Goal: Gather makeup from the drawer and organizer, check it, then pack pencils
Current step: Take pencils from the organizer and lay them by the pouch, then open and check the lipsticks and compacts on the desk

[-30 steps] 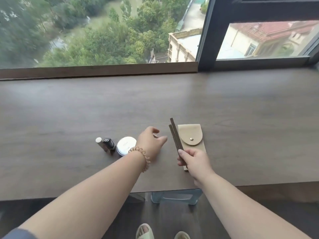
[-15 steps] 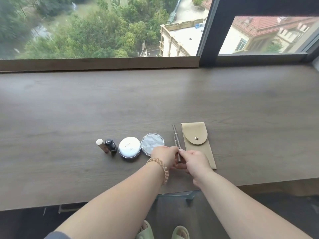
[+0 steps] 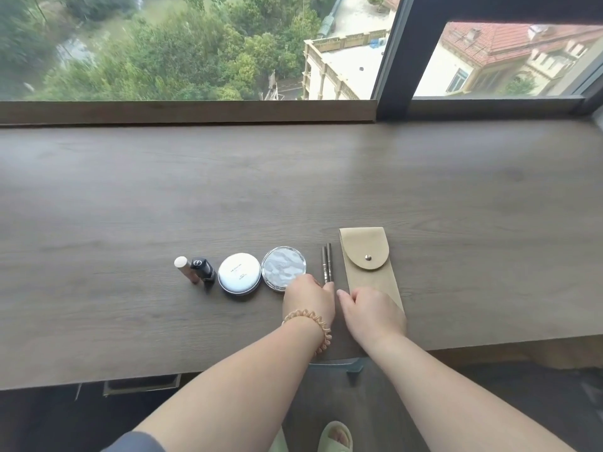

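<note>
Along the window runs a long wooden tabletop (image 3: 326, 177), and near its front edge the makeup lies in one row. Two slim dark pencils (image 3: 327, 263) lie side by side, parallel, between a silver compact (image 3: 283, 268) and a beige pouch (image 3: 368, 265). The pouch lies flat and its flap looks snapped closed. The left hand (image 3: 310, 298) rests at the near ends of the pencils; its fingers seem to touch or steady them, but it cannot be told if they pinch anything. The right hand (image 3: 372, 309) lies on the lower part of the pouch with loosely curled fingers and does not clearly hold anything. Further left are a white compact (image 3: 239, 273), a black lipstick (image 3: 202, 269) and a light concealer tube (image 3: 186, 269), the last two touching each other. Gathering looks finished, because all items are out and lined up. Whether the checking is complete cannot be seen. Packing remains: the pouch must be opened and both pencils put inside.
</note>
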A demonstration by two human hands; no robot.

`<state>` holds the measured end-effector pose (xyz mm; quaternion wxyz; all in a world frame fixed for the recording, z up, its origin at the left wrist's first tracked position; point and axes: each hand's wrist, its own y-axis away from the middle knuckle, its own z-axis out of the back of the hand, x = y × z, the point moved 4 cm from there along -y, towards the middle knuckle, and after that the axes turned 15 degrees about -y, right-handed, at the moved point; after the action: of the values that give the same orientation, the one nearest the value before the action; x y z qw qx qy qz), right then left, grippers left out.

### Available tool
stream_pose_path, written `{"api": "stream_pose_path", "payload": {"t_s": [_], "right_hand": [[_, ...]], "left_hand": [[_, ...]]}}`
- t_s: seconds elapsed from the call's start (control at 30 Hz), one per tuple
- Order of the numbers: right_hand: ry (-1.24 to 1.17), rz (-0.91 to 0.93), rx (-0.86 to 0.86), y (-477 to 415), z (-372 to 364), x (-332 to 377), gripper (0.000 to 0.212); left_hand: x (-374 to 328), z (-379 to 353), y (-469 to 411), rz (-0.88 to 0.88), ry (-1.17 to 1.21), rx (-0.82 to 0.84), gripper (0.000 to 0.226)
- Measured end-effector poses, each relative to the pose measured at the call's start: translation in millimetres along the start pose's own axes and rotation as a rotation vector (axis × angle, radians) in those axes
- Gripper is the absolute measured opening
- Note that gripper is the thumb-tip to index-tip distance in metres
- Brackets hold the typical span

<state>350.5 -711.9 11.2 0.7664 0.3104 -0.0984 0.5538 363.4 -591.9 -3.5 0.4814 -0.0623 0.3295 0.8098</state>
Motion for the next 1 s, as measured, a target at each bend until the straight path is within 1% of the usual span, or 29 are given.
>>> {"api": "stream_pose_path", "payload": {"t_s": [0.3,0.47,0.63,0.7,0.8,0.9,1.0], "right_hand": [[-0.059,0.141,-0.039,12,19,6,0.03],[-0.109,0.221,-0.032,24,29,16,0.023],[-0.22,0.414,-0.031,43,28,36,0.016],[-0.257,0.495,-0.018,53,22,49,0.014],[-0.268,0.556,0.009,69,9,65,0.018],[-0.252,0.61,0.041,85,-6,80,0.021],[-0.227,0.656,0.059,96,-17,94,0.02]], "left_hand": [[1,12,19,0.005,-0.036,-0.099,0.021],[12,33,39,0.04,0.009,-0.179,0.018],[22,57,66,-0.072,0.123,-0.25,0.019],[32,69,77,-0.097,0.143,-0.303,0.02],[53,87,92,-0.11,0.125,-0.366,0.021],[81,107,100,-0.085,0.07,-0.392,0.025],[105,127,103,-0.044,0.081,-0.424,0.025]]}}
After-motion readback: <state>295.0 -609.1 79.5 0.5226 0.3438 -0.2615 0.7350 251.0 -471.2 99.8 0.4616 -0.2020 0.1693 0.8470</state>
